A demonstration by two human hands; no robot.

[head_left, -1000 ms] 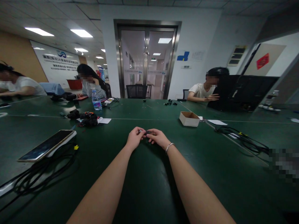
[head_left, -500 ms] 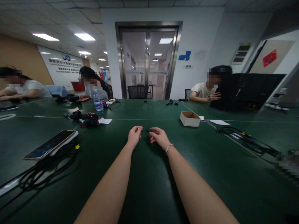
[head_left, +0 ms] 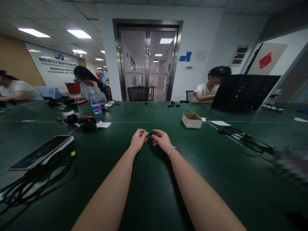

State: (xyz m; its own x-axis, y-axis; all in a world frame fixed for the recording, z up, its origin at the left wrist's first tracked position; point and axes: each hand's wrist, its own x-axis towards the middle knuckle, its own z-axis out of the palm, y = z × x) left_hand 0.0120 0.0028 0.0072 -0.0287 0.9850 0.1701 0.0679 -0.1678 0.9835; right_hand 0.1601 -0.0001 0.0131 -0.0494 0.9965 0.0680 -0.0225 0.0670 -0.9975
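Head view, work: dark piece [head_left: 152, 132] held up between both hands, not set down; whether its light end [head_left: 147, 133] is a separate part, I cannot tell.
Left hand [head_left: 138, 139]: pinching the light end.
Right hand [head_left: 163, 139]: gripping the dark body.
Dark piece: one, above the worktop [head_left: 149, 179], well short of its far edge.
Far edge: one bottle [head_left: 96, 104] near it; at least three black bits [head_left: 177, 105].
Box [head_left: 192, 123]: one, open-topped.
Phone [head_left: 39, 153]: one, worktop's left part.

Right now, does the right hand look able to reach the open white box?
Probably yes. Only green tabletop shows between the right hand and the box, which stands ahead, to the right. However, the hand holds a small dark object.
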